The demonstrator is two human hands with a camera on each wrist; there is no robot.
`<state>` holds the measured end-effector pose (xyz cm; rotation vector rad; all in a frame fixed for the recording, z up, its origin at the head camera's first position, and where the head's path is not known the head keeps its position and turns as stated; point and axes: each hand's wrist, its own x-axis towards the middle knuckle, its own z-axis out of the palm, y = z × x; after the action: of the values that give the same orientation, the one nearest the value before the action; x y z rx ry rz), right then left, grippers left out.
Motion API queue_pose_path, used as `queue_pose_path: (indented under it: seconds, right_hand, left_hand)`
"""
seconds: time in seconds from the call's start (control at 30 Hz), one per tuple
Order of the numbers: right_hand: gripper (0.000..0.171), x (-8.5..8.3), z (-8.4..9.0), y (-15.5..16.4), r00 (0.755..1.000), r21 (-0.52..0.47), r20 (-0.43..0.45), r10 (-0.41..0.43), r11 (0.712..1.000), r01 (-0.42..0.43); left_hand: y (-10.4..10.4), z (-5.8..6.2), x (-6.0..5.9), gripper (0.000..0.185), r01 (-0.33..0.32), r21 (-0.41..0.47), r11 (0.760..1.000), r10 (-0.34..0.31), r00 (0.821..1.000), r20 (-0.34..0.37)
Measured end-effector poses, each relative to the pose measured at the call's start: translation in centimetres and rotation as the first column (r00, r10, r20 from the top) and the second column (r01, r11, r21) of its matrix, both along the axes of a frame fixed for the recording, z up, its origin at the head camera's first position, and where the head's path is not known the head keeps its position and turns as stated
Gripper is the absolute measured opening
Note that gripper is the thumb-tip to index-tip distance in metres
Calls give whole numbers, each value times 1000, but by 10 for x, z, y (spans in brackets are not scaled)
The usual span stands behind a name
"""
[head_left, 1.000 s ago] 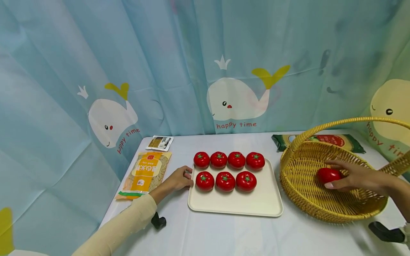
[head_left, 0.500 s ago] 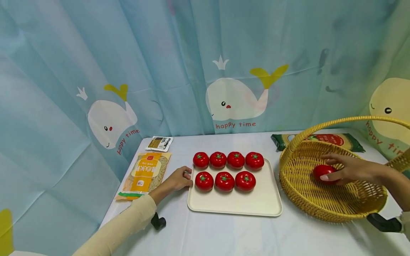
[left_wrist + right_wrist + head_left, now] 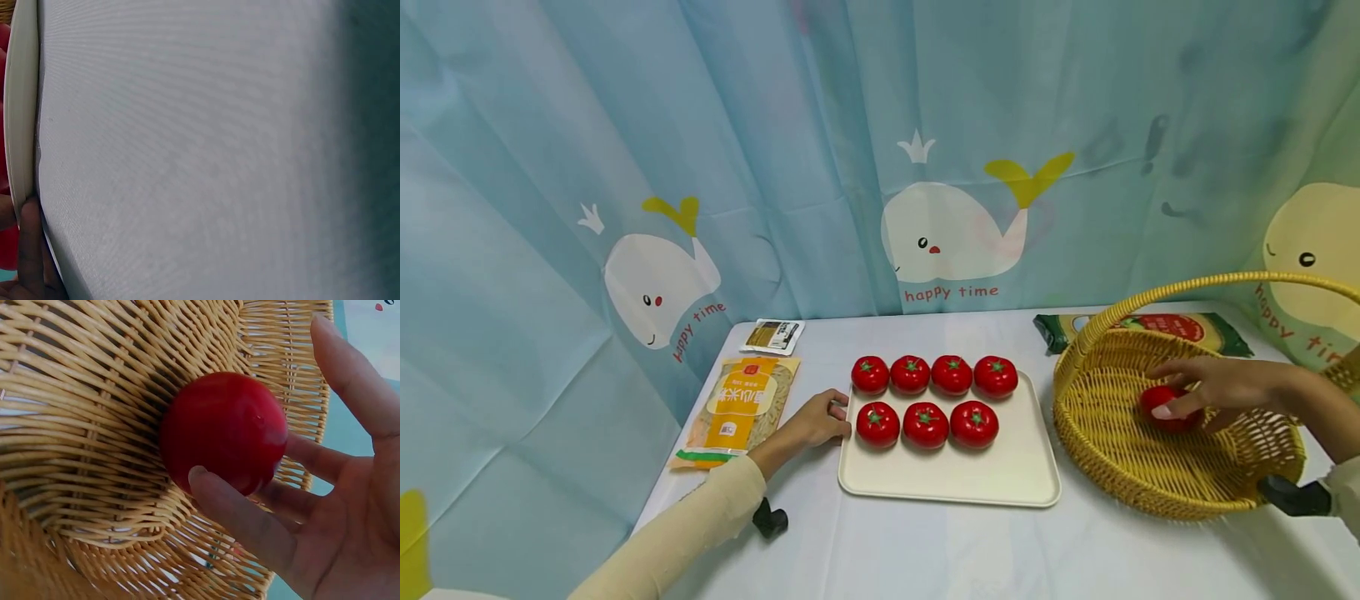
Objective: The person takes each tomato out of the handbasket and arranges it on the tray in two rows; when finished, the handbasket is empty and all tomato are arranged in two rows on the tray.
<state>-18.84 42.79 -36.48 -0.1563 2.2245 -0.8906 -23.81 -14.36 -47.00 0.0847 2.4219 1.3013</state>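
**Tomato gripped inside the wicker basket**

A red tomato (image 3: 1165, 407) sits low inside the yellow wicker basket (image 3: 1120, 450) at the right of the table, and the right hand (image 3: 1213, 390) has its thumb and fingers curled round it; the wrist view shows the tomato (image 3: 222, 431) pressed against the woven wall with a thumb under it. The basket's arched handle (image 3: 1187, 289) spans above the hand.

Just left of the basket lies a cream tray (image 3: 955, 479) bearing seven tomatoes (image 3: 925, 423), four in the back row and three in front, with a bare spot at the right of the front row. The left hand (image 3: 816, 421) rests at the tray's left edge, fingers bent and touching the rim (image 3: 19, 125); whether they pinch it cannot be told.

Further left are an orange noodle packet (image 3: 741, 400) and a small sachet (image 3: 773, 335). A green packet (image 3: 1180, 329) lies behind the basket. A white tablecloth (image 3: 925, 550) covers the table, backed by a blue curtain (image 3: 850, 150) printed with whales.
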Motion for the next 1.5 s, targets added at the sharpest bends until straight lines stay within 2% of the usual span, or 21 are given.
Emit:
queue_pose_path:
  seconds: [0.13, 0.47, 0.9, 1.27, 1.5]
  right_hand:
    - [83, -5, 2, 0, 999, -7, 28, 24, 1000, -24]
    - [74, -15, -1, -2, 995, 3, 8, 95, 995, -95]
    - [76, -23, -18, -8, 999, -23, 18, 47, 999, -46]
    - [72, -24, -18, -14, 999, 17, 45, 24, 1000, -25]
    - [69, -26, -19, -16, 998, 32, 33, 54, 998, -55]
  left_hand:
    - [0, 0, 0, 49, -1, 0, 1000, 1, 1000, 0]
    - [1, 2, 0, 49, 5, -16, 1000, -5, 1000, 4]
    - [2, 3, -2, 48, 15, -28, 999, -16, 1000, -4]
    - [2, 3, 0, 48, 6, -8, 1000, -6, 1000, -6]
    - [1, 4, 0, 48, 2, -24, 1000, -2, 1000, -6]
